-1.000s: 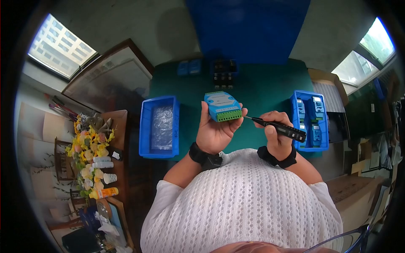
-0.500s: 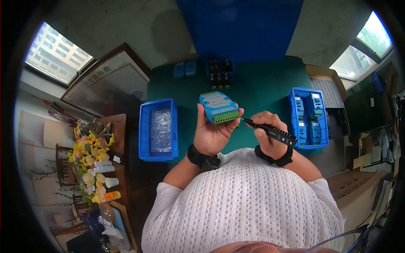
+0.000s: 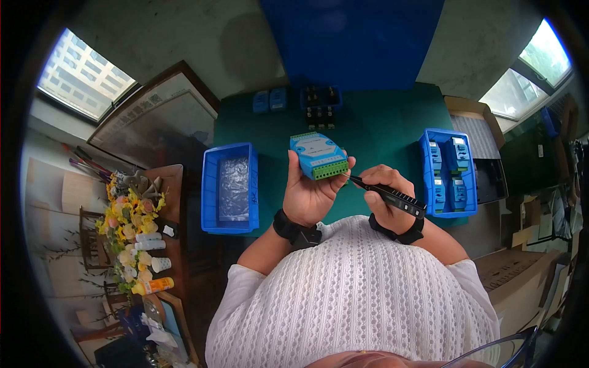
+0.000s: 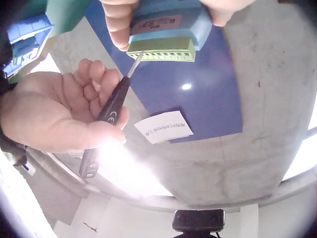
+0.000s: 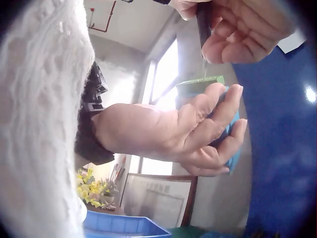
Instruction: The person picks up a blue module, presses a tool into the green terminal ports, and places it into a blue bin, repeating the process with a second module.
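Note:
My left hand holds a blue electronic module from below, thumb and fingers on its sides. A green screw terminal block runs along the module's near edge, and another green strip lines the far edge. Pinched in my right hand is a black tester screwdriver with a CE mark and a thin metal blade. The blade's tip meets the terminal block near one end in the left wrist view. In the right wrist view, my left fingers wrap the module's body under the screwdriver.
On the green table, a blue bin with clear plastic stands left. Another blue bin with several blue modules stands right. Two blue pieces and a small bin of dark parts sit at the back. Flowers crowd the left side table.
The screwdriver's tip has moved left from beside the module's right corner to the terminal block. My right hand has come closer to the left. The head view has shifted slightly.

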Available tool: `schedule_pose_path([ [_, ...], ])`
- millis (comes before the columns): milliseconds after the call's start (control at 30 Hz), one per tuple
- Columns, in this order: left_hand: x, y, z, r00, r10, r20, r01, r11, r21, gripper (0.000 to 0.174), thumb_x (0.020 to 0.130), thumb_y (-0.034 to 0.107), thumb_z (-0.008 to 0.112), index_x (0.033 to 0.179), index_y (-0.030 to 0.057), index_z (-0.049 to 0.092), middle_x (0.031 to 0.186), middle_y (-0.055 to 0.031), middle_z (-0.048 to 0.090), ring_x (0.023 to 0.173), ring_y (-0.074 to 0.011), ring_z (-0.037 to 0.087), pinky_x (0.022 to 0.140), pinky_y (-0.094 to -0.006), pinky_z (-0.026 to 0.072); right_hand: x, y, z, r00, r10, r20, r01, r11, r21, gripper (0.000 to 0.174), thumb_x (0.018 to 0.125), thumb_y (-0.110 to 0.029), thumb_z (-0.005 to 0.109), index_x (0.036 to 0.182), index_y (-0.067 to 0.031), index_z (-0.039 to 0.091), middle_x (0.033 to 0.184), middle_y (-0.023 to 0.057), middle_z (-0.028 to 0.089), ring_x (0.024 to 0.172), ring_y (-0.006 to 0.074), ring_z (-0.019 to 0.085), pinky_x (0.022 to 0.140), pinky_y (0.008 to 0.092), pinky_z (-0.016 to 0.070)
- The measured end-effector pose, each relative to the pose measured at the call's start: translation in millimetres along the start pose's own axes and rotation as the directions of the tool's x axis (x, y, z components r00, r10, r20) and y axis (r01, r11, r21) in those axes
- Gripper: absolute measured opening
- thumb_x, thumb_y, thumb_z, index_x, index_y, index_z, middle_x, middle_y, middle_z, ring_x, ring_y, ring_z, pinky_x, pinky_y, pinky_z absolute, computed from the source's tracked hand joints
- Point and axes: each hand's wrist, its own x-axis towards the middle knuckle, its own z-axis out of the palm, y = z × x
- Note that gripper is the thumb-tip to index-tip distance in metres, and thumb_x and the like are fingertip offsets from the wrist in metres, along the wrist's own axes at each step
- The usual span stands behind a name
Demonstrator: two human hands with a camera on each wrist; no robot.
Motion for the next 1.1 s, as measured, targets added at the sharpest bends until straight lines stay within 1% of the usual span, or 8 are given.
schedule_pose_path([
  [133,-0.4,0.5,0.5,1.0,0.005,0.007,-0.005,1.0,0.004,0.066,0.089,0.052,0.04,0.129,-0.0003,0.033,0.126,-0.0296,0.04,0.12,-0.0447,0.038,0.088,-0.0475,0.0487,-1.4,2.3,0.9,0.999,0.006,-0.032,-0.005,1.0,0.029,0.023,0.082,-0.021,0.065,0.09,-0.0012,0.056,0.084,0.0141,0.062,0.073,0.0238,0.062,0.065,0.0305,0.0494],
  [433,-0.7,0.7,-4.2,0.999,0.0,0.036,0.0,1.0,0.004,0.067,0.09,0.052,0.039,0.13,-0.0001,0.032,0.126,-0.0298,0.039,0.118,-0.0451,0.04,0.088,-0.0471,0.0491,-0.4,-0.3,0.8,1.0,0.017,-0.001,-0.017,1.0,0.012,0.021,0.081,-0.016,0.066,0.091,-0.0009,0.057,0.085,0.0143,0.062,0.074,0.0251,0.062,0.067,0.0314,0.0496],
  [567,-1.6,0.0,-3.8,0.999,0.005,0.036,-0.005,1.0,0.014,0.067,0.09,0.053,0.038,0.131,0.0006,0.032,0.127,-0.0295,0.039,0.118,-0.0452,0.04,0.087,-0.0463,0.05,0.9,-3.1,1.6,1.0,-0.011,0.013,0.01,1.0,0.02,0.021,0.08,-0.015,0.066,0.091,-0.0008,0.057,0.084,0.0144,0.062,0.076,0.0256,0.063,0.068,0.0317,0.0496],
  [633,-1.8,-0.4,-3.3,1.0,0.008,0.019,-0.009,1.0,0.026,0.067,0.09,0.053,0.038,0.131,0.0008,0.032,0.127,-0.0295,0.039,0.118,-0.0452,0.04,0.086,-0.0459,0.0505,1.1,-1.7,2.8,1.0,0.009,0.028,-0.009,1.0,0.005,0.021,0.079,-0.015,0.067,0.09,-0.0007,0.057,0.084,0.0143,0.062,0.076,0.0258,0.063,0.068,0.0318,0.0496],
  [767,-1.8,-1.5,-1.3,1.0,0.017,-0.015,-0.016,0.999,0.036,0.067,0.09,0.053,0.038,0.131,0.0012,0.031,0.127,-0.0295,0.039,0.118,-0.0451,0.041,0.085,-0.045,0.0515,0.3,-3.4,1.6,1.0,-0.003,0.023,0.003,1.0,-0.001,0.02,0.079,-0.014,0.067,0.09,-0.0009,0.057,0.084,0.0142,0.062,0.077,0.026,0.063,0.068,0.0317,0.0497],
  [833,-2.2,-1.3,-1.9,1.0,0.011,-0.001,-0.011,0.999,0.035,0.067,0.09,0.054,0.037,0.131,0.0013,0.031,0.127,-0.0292,0.039,0.117,-0.0449,0.041,0.084,-0.0447,0.0518,0.0,-4.4,1.6,1.0,-0.017,0.021,0.017,1.0,0.02,0.02,0.079,-0.014,0.067,0.091,-0.001,0.057,0.085,0.0143,0.062,0.077,0.026,0.063,0.068,0.0316,0.0497],
  [967,-2.2,-1.8,-3.7,0.999,-0.003,0.032,0.001,0.999,0.035,0.068,0.089,0.055,0.036,0.132,0.0016,0.03,0.127,-0.0288,0.039,0.117,-0.0447,0.041,0.082,-0.0443,0.0526,1.1,-5.6,3.6,0.999,0.017,0.052,-0.017,1.0,0.004,0.021,0.079,-0.014,0.067,0.091,-0.0008,0.057,0.086,0.0148,0.062,0.078,0.0261,0.063,0.068,0.0317,0.0497],
  [1100,-2.6,-1.6,-4.4,1.0,-0.006,0.02,0.005,1.0,0.028,0.068,0.089,0.055,0.036,0.132,0.0026,0.03,0.127,-0.0284,0.039,0.117,-0.0445,0.041,0.084,-0.0449,0.0515,1.4,-5.7,3.9,0.999,-0.01,0.042,0.009,1.0,0.017,0.021,0.079,-0.015,0.067,0.091,-0.0009,0.057,0.086,0.0147,0.062,0.078,0.0262,0.063,0.068,0.0317,0.0498],
])
